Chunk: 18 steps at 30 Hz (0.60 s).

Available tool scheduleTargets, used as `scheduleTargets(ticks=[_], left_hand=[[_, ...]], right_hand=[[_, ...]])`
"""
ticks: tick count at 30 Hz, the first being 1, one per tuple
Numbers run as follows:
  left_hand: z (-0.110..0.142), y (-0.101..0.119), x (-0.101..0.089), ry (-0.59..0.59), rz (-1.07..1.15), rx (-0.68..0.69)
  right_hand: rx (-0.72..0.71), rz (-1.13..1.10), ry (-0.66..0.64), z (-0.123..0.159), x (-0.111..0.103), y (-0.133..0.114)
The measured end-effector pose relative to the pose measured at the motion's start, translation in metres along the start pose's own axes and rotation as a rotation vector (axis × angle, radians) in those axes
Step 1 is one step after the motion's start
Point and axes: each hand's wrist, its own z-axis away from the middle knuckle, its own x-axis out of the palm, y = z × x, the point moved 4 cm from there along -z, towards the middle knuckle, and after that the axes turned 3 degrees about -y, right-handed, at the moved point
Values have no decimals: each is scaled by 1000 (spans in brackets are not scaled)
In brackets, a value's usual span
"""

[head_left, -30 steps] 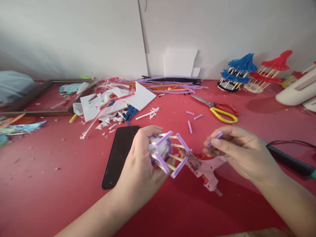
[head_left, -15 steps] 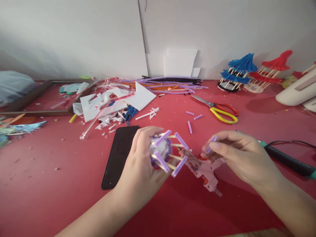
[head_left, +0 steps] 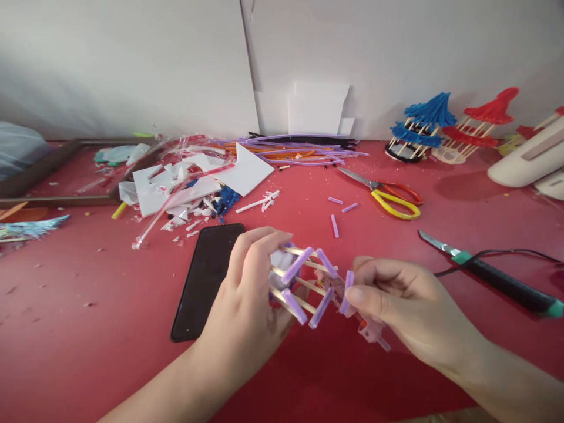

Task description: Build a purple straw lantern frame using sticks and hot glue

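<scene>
My left hand is wrapped round a small stick frame, tilted so its open end points right. Pale wooden sticks rise from its white and purple base, and short purple pipe cleaner pieces join several stick tips. Between thumb and fingers, my right hand pinches another purple pipe cleaner piece, close to the frame's right end; whether it touches cannot be told. Behind and below both hands lies a pink glue gun, partly hidden by the frame and my right hand.
Left of the frame lies a black phone. Scissors, loose purple pieces and a craft knife lie on the red table. Scraps and pipe cleaners are behind; blue and red stick models stand back right.
My right hand has moved left and slightly down, bringing the purple piece close to the frame. The frame has turned a little in my left hand. The craft knife's blade has come into view.
</scene>
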Motion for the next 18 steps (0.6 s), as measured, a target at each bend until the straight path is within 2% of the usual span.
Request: scheduleTargets(ticks=[11, 18], left_hand=[[1, 1, 1, -34, 17, 3], [0, 2, -1, -35, 17, 6]], right_hand=[[-25, 94, 16, 1, 7, -9], [55, 90, 34, 0, 6, -2]])
